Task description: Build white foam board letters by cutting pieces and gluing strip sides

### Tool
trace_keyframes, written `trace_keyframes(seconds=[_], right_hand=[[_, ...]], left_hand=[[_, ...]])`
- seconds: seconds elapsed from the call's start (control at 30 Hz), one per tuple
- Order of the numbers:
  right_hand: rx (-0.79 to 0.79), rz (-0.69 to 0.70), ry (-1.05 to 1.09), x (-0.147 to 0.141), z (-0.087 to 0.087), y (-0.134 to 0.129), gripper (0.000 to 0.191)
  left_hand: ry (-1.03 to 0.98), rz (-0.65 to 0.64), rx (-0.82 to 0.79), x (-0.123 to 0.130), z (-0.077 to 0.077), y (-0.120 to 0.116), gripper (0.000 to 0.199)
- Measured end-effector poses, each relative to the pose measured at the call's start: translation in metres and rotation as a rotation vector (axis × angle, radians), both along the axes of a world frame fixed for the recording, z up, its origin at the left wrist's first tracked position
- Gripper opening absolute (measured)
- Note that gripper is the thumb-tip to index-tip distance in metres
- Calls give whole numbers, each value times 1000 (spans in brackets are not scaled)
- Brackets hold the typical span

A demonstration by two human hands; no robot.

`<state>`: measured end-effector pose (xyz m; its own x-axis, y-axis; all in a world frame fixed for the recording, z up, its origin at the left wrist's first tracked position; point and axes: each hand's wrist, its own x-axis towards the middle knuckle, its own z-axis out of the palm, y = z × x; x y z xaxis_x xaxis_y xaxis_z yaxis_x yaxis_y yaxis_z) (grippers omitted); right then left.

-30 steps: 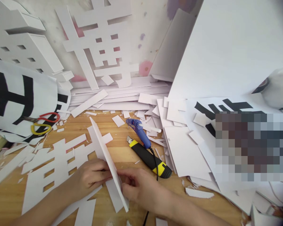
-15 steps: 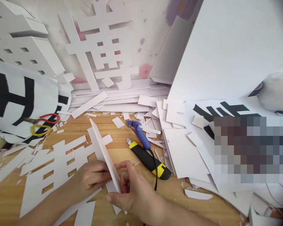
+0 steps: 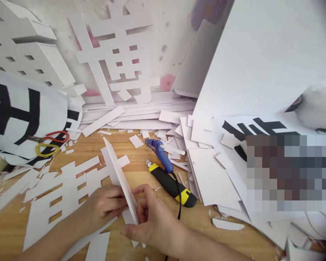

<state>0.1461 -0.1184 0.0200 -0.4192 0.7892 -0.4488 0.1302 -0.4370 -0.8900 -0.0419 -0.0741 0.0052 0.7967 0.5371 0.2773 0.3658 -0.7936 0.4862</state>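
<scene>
A long white foam board strip (image 3: 121, 177) stands on edge across a flat cut-out white foam board character (image 3: 69, 181) lying on the wooden table. My left hand (image 3: 108, 203) presses against the strip's left face, its fingers closed together and partly hidden behind it. On the other side, my right hand (image 3: 152, 221) grips the strip's near end, thumb at the bottom edge and fingers curled against the right face. A blue hot glue gun (image 3: 160, 156) with a white glue stick lies beyond my right hand. Beside it rests a black and yellow utility knife (image 3: 172, 185).
Scissors with red and yellow handles (image 3: 50, 143) lie at left on a printed sheet (image 3: 51, 105). Stacked white boards (image 3: 214, 177) and scraps fill the right. A cut-out board character (image 3: 105, 54) leans at the back. The glue gun's cord (image 3: 180, 203) runs toward me.
Almost nothing differs. My right thumb and fingers have shifted very slightly left along the strip; the strip and my left hand keep their place.
</scene>
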Motion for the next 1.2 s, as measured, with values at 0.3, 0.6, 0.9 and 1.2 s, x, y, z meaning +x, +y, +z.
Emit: trace_keyframes(seconds=[0.3, 0.6, 0.9, 1.2], right_hand=[[-40, 12, 164, 3, -3, 7, 36], [-190, 35, 127, 9, -6, 10, 55], [-174, 80, 142, 14, -9, 10, 58], [-32, 145, 159, 37, 6, 7, 36]], left_hand=[[2, 17, -17, 0, -1, -2, 21], [4, 3, -33, -7, -11, -2, 26], [8, 35, -30, -4, -7, -4, 24], [-15, 4, 49, 0, -3, 0, 21]])
